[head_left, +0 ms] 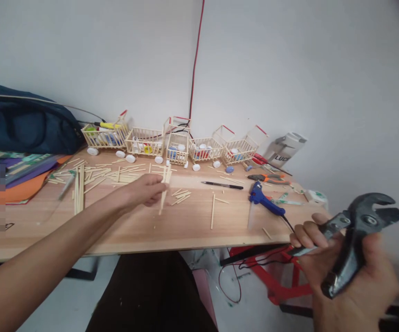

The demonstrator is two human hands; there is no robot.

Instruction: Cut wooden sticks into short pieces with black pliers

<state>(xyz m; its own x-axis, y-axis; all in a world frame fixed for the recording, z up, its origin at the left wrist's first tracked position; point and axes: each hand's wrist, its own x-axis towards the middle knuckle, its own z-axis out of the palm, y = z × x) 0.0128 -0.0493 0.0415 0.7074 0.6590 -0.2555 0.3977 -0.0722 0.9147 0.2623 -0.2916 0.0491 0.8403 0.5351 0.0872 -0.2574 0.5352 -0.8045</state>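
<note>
My left hand (148, 189) is closed round a few thin wooden sticks (165, 186), held upright over the middle of the table. A pair of cutting pliers (361, 230) with a curved, hooked jaw is in my right hand (351, 267), off the table's right front edge. The jaws stand apart with nothing between them. Below and right of my left hand lies a small group of short cut sticks (181, 196). A longer stick (213, 211) lies farther right.
Several miniature stick-built shopping carts (145, 140) line the wall. A blue glue gun (266, 198), a black pen (222, 185) and orange-handled pliers (270, 178) lie at right. Loose sticks (97, 174), coloured sheets (29, 182) and a dark blue bag (29, 120) occupy the left.
</note>
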